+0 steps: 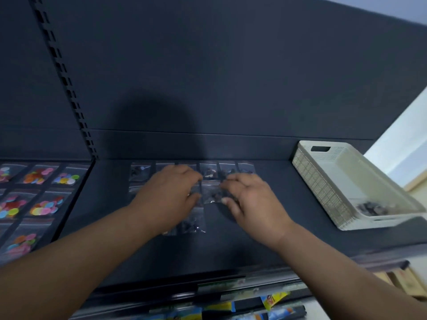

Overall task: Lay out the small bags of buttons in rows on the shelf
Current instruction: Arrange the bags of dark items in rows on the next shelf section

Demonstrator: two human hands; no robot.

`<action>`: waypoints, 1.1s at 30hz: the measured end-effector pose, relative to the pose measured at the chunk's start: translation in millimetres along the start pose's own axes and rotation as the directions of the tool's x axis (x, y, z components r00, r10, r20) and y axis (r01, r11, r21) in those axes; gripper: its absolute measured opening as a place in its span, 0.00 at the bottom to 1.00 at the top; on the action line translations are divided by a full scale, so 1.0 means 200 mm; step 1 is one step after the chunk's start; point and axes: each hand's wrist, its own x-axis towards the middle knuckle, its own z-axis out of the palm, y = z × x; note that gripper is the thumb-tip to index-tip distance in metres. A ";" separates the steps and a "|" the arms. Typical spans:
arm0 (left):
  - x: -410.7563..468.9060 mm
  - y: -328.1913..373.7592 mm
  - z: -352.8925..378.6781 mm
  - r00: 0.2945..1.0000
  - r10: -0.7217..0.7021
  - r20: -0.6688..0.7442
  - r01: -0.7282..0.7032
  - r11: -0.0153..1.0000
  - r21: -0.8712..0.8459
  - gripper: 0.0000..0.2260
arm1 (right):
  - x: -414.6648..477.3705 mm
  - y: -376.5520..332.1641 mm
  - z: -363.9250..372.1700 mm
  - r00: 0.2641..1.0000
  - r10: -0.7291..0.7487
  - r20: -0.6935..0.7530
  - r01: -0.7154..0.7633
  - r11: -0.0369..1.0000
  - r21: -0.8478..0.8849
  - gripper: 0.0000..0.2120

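Observation:
Small clear bags of dark buttons lie in rows on the dark shelf [265, 236]. A back row [209, 172] runs along the rear wall. A bag [211, 192] in the second row lies between my hands. My left hand [172, 192] rests palm down over the bags to its left, fingers touching its left edge. My right hand [248, 196] touches its right edge with fingertips and thumb. Another bag [193, 224] lies nearer the front, partly under my left wrist. The picture is blurred by motion.
A white perforated basket [323, 181] stands at the shelf's right end with a few dark button bags [372, 207] in its near corner. Bags of coloured buttons [45, 207] fill the neighbouring shelf on the left. Packaged goods show on the shelf below.

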 end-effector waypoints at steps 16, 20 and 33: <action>0.69 0.90 0.30 0.987 0.113 0.113 -0.095 0.983 -0.156 0.24 | -0.26 1.11 -0.60 0.905 0.409 0.120 -0.415 0.910 0.025 0.19; 0.83 1.07 0.42 0.975 0.114 0.191 -0.081 0.981 -0.174 0.28 | -0.30 1.39 -0.61 0.751 0.496 0.436 -0.531 0.846 -0.047 0.26; 0.98 1.18 0.56 0.944 -0.044 0.327 0.107 0.978 -0.177 0.36 | -0.26 1.71 -0.43 0.668 0.215 0.713 -0.381 0.921 0.079 0.10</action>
